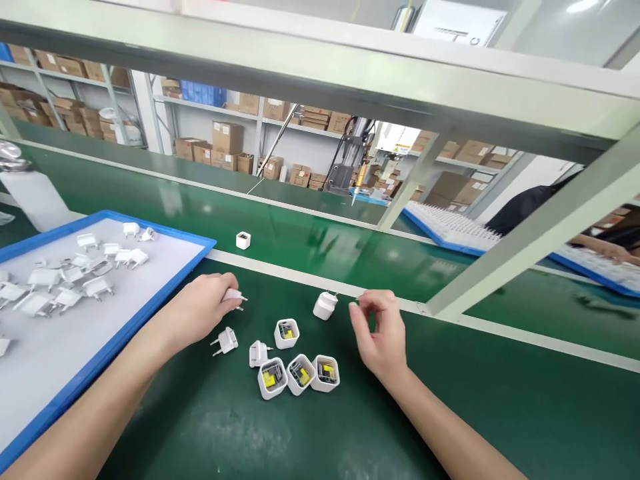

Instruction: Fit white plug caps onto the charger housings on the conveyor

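My left hand (pixel 207 307) is closed on a white plug cap (pixel 233 295), whose two metal pins point right. My right hand (pixel 383 333) has curled fingers, with thumb and index tip slightly apart and nothing visible between them. Just left of it stands an assembled white charger (pixel 326 305), pins up. Between the hands, an open white charger housing (pixel 287 333) shows grey and yellow parts inside. Several similar housings, including one (pixel 326 373) on the right, form a row in front. Two loose plug caps lie nearby, one (pixel 226 341) below my left hand and one (pixel 259 354) beside the row.
A blue-rimmed tray (pixel 165 300) with several loose plug caps is at left. One small white housing (pixel 243 240) sits beyond the pale strip. A metal frame post (pixel 530 220) slants at right. Behind it are filled trays (pixel 440 227) and another person's arm (pixel 605 248). A white bottle (pixel 35 197) stands far left.
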`<move>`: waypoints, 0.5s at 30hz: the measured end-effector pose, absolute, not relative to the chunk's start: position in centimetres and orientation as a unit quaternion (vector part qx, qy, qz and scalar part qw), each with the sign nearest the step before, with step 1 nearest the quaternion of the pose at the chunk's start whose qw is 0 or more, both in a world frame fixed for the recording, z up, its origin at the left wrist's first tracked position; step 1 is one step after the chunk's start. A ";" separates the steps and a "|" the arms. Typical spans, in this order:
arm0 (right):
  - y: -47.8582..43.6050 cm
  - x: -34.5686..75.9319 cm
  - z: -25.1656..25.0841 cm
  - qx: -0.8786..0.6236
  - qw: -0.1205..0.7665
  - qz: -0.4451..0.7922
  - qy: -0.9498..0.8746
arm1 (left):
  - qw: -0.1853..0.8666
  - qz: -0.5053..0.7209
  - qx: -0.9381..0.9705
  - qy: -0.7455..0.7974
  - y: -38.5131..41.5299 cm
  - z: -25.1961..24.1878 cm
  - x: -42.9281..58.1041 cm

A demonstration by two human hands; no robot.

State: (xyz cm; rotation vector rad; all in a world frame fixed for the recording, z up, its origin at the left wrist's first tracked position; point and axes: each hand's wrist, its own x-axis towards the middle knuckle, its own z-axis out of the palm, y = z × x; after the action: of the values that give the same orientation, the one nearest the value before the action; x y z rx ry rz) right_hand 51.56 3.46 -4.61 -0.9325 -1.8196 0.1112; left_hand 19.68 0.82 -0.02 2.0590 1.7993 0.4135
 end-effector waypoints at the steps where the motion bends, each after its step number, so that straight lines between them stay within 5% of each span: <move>1: 3.1 51.4 -4.5 -0.370 0.511 0.039 -0.775 | 0.210 0.185 0.727 0.627 0.9 0.5 21.0; 8: 1.6 50.5 -3.9 -0.319 0.412 0.129 -0.843 | 0.474 0.359 0.690 0.412 -0.1 1.4 30.0; 15: 1.9 50.5 -4.0 -0.385 0.439 0.270 -0.765 | 0.426 0.201 0.762 0.444 1.2 0.5 24.6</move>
State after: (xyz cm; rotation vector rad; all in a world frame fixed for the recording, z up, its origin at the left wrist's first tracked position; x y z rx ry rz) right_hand 50.49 1.94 -4.01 -0.9570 -1.9018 0.6696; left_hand 24.59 1.21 0.46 1.9051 1.1112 0.5034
